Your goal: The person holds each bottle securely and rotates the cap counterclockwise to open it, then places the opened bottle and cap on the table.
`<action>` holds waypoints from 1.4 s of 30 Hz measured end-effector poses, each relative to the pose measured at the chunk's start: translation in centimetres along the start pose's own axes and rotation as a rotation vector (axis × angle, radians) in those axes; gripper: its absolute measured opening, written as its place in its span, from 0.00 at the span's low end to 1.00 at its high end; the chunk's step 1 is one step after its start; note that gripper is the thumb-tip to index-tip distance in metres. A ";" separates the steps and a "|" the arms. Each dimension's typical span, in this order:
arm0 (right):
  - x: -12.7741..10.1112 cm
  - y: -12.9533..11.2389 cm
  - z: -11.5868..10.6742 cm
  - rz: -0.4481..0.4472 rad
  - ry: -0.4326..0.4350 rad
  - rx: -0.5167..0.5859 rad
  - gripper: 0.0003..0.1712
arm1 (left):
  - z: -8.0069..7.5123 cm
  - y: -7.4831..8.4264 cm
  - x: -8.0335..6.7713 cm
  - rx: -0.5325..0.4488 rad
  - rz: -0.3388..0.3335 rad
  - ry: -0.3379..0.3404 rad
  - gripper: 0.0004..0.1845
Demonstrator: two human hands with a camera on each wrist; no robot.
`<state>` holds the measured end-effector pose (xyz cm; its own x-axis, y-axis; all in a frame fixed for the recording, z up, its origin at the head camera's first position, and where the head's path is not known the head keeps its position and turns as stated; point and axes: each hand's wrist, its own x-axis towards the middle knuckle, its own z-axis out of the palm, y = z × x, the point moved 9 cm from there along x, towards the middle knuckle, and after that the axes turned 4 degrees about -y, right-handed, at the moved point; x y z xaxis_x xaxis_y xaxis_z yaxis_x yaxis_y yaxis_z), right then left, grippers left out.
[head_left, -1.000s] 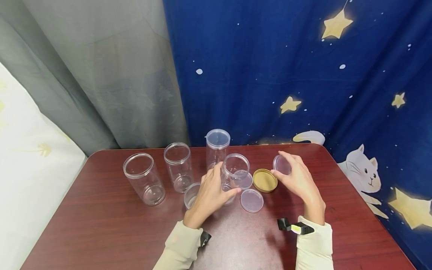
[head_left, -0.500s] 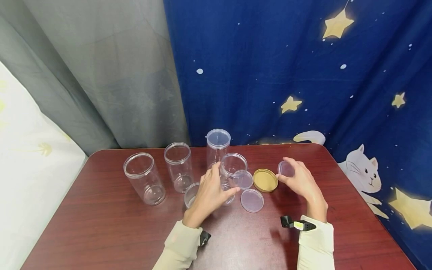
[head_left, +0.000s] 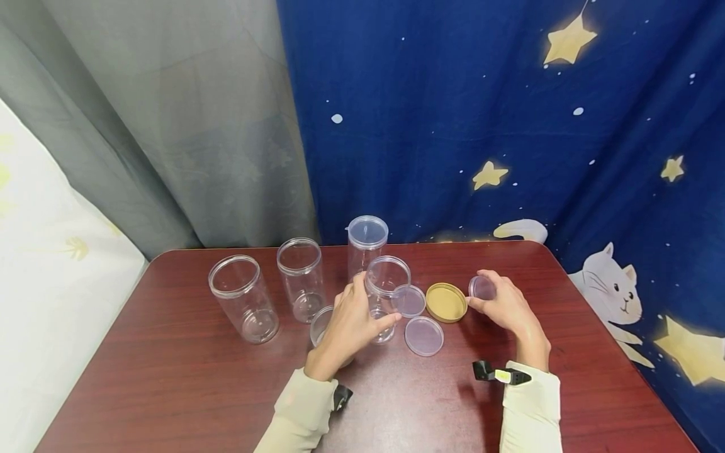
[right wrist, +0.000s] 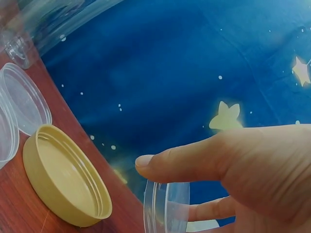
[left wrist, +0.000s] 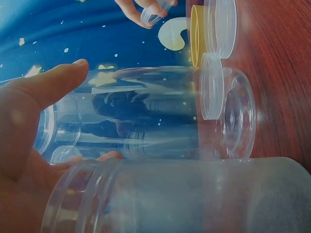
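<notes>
My left hand (head_left: 351, 318) grips an open clear plastic jar (head_left: 386, 296) standing on the dark red table (head_left: 170, 390); the left wrist view shows thumb and fingers curled round the jar (left wrist: 160, 114). A smaller clear jar (head_left: 321, 327) stands just under that hand, partly hidden. My right hand (head_left: 504, 308) pinches a small clear lid (head_left: 481, 287) tilted on edge just above the table, right of a gold lid (head_left: 446, 302). In the right wrist view the clear lid (right wrist: 167, 211) sits between fingers and thumb, beside the gold lid (right wrist: 65, 177).
Two clear lids (head_left: 409, 301) (head_left: 423, 335) lie between my hands. Two open clear jars (head_left: 243, 299) (head_left: 300, 278) stand at the left, and a tall lidded jar (head_left: 367, 246) behind. A grey curtain and a blue star-print cloth hang behind the table's far edge.
My right hand has lowered the small clear lid toward the table and shifted slightly right. My left hand stays on the jar, which has shifted a little to the left.
</notes>
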<state>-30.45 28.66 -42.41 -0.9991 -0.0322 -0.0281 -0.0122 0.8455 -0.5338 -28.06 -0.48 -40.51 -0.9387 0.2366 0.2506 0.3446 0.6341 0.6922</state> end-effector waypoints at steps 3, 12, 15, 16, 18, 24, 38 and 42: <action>0.1 0.3 0.2 0.005 -0.008 0.005 0.39 | 0.0 -0.1 0.0 -0.001 0.000 0.000 0.50; 0.3 1.1 0.8 0.046 -0.044 0.032 0.41 | 0.1 -0.2 0.0 0.011 -0.010 -0.007 0.50; 0.3 1.4 1.0 0.067 -0.060 0.049 0.41 | 0.1 -0.2 0.0 0.011 -0.018 -0.012 0.50; 0.3 1.4 1.1 0.072 -0.064 0.053 0.41 | 0.1 -0.2 0.0 0.012 -0.020 -0.013 0.50; 0.3 1.6 1.2 0.078 -0.070 0.058 0.41 | 0.1 -0.3 0.0 0.009 -0.020 -0.015 0.50; 0.1 1.8 1.3 0.097 -0.083 0.067 0.40 | 0.0 -0.1 0.0 0.003 -0.007 -0.013 0.50; -0.2 2.5 1.1 0.158 -0.060 0.122 0.43 | 0.1 -0.2 0.1 0.005 -0.019 -0.026 0.50; -0.2 2.7 1.2 0.178 -0.068 0.132 0.44 | 0.1 -0.1 0.1 0.005 -0.017 -0.027 0.50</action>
<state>-30.22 30.33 -44.87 -0.9799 0.0720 -0.1860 0.1741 0.7639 -0.6214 -28.16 -0.52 -40.64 -0.9441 0.2454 0.2200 0.3283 0.6420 0.6928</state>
